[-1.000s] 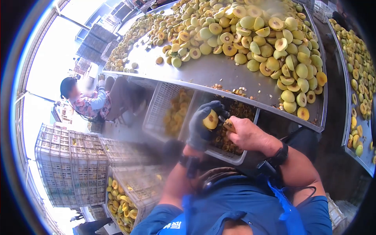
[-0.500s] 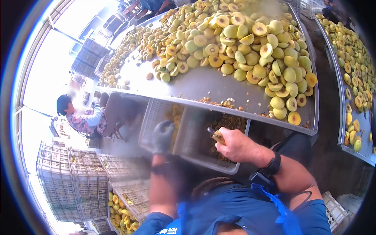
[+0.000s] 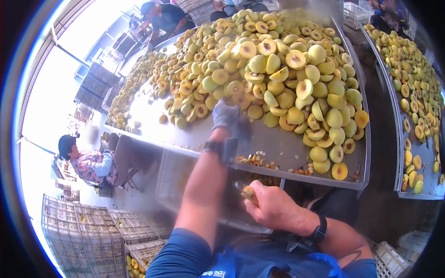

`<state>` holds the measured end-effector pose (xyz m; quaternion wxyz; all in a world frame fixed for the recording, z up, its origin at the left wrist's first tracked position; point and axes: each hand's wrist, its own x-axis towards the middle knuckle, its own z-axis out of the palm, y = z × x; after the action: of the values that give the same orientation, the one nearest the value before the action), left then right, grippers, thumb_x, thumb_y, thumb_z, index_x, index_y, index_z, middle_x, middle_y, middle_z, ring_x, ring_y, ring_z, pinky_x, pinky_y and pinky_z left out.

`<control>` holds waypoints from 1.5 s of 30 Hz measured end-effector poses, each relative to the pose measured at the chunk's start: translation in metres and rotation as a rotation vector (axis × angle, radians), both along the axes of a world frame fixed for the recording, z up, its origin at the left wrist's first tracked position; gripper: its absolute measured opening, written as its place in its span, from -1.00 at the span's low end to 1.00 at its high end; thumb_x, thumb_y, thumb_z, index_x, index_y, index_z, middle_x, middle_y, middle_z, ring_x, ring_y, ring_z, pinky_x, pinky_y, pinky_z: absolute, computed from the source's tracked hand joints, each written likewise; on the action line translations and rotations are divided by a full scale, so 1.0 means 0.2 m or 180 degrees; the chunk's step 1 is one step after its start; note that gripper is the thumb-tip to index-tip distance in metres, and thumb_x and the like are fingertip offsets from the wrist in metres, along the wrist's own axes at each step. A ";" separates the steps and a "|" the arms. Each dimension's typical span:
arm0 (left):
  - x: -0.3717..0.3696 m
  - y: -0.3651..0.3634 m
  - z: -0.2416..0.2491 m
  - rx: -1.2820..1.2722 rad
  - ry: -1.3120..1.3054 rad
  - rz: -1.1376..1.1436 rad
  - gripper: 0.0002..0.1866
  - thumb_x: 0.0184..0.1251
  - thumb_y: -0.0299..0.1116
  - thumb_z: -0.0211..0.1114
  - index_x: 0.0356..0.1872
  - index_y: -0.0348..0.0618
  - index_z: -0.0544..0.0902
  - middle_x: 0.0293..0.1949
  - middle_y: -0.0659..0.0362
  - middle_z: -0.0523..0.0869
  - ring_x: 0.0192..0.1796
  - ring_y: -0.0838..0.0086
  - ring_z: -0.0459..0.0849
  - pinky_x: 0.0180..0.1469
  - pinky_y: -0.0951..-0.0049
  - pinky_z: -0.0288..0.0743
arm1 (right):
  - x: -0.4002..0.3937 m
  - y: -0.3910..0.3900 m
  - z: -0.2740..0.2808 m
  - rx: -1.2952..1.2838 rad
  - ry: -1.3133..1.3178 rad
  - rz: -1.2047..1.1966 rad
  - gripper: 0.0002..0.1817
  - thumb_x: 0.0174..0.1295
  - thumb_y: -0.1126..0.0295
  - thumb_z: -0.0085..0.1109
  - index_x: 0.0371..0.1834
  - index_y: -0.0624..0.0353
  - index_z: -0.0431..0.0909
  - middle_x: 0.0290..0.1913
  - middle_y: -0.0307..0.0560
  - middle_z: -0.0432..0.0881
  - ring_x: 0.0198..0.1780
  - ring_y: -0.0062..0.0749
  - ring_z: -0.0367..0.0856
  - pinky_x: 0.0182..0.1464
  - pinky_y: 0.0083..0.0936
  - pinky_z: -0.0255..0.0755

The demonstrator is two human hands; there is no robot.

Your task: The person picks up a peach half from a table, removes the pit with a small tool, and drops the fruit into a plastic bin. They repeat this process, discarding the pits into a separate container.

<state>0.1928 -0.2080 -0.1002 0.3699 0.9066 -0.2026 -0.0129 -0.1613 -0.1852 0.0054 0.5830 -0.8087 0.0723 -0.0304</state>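
Fruit halves (image 3: 278, 74), yellow-green with pits showing in many, lie heaped across the far and right part of a steel bench (image 3: 278, 143). The left hand (image 3: 225, 116), in a grey glove, reaches out over the bench to the near edge of that heap; its fingers curl down among the halves, but whether the grip has closed on one cannot be told. The right hand (image 3: 273, 208), bare, stays low and near, below the bench edge, with its grip wrapped tight round the handle of a small pitting tool (image 3: 244, 189), whose tip points up and left. Loose pits (image 3: 254, 160) lie scattered on the bench near its front edge, between the two hands. Under the bench sits a white plastic crate (image 3: 178, 180). At the left, well apart, a person in a flowered top (image 3: 90, 164) sits beside stacked crates (image 3: 88, 222). A second bench (image 3: 417, 106) with more fruit runs along the right.
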 end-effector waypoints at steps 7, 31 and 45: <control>-0.17 -0.05 0.13 0.0105 0.0064 -0.0238 -0.39 0.01 -0.15 0.59 0.10 -0.21 0.65 0.03 -0.14 0.77 0.14 -0.03 0.74 0.22 0.12 0.59 | -0.01 -0.02 -0.01 0.0064 -0.0124 -0.0087 -0.69 0.39 0.30 0.21 -0.05 0.31 0.38 -0.44 0.30 0.66 -0.31 0.35 0.68 -0.25 0.04 0.57; -1.15 0.81 0.46 -0.1975 0.0464 -0.1321 -0.40 0.22 -0.63 0.40 0.35 -0.35 0.57 0.07 0.07 0.75 0.08 0.40 0.74 0.19 0.39 0.61 | 0.03 0.03 -0.13 -0.0408 -0.0460 -0.0728 -0.71 0.35 0.43 0.15 0.02 0.41 0.43 -0.27 0.45 0.68 -0.11 0.49 0.63 -0.09 0.09 0.53; -1.22 0.92 0.60 -0.0398 -0.1003 -0.1221 -0.45 0.27 -0.44 0.43 0.33 -0.21 0.62 0.14 -0.08 0.74 0.15 0.12 0.73 0.19 0.24 0.61 | 0.11 0.12 -0.23 0.1727 -0.0467 0.0375 -0.70 0.45 0.38 0.11 0.18 0.25 0.55 -0.05 0.16 0.75 -0.03 -0.23 0.74 0.07 -0.28 0.58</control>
<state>-0.0504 -0.0243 0.0205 0.3798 0.8178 -0.4264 0.0712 -0.1397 -0.1607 -0.0410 0.7825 -0.6216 -0.0117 -0.0344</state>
